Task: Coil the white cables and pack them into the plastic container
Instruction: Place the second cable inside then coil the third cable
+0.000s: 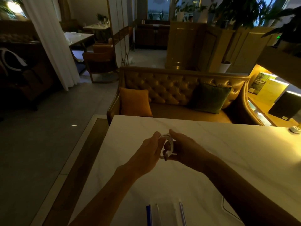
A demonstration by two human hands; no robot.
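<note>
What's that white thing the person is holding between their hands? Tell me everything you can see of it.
It is a thin white cable, wound into a small round coil of several loops, smooth and plastic-looking. It is held up on edge above the pale table, not resting on it. The left hand and right hand pinch it from either side, fingers poking through the loop. A short end sticks out near the bottom.

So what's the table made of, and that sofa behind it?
The table looks like polished white marble or a marble-look slab: faint grey veins, soft sheen. The sofa looks like glossy tan leather or imitation leather: buttoned tufts with shiny highlights. Which, I can't tell.
</note>
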